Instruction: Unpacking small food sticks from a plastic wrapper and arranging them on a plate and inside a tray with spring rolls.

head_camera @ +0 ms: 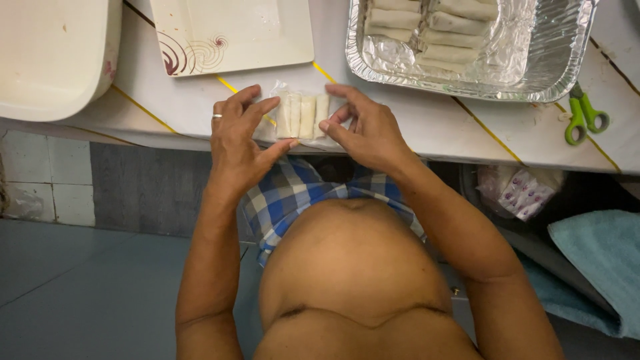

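Subject: person's body and dress, head view.

Both arms were bare from shoulder to wrist, with no sleeves. The left hand (240,143) carried one plain silver-coloured ring (217,116) on a finger; the right hand (370,133) bore no jewellery. The torso was unclothed. Below the ring, at the waist, sat a checked cloth (293,197) in blue, white and grey, bunched in loose folds.

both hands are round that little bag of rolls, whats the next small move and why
Probably fold the clear bag's loose top edge shut: three or four pale rolls already lie side by side inside, the left hand steadies one side and the right hand pinches the other.
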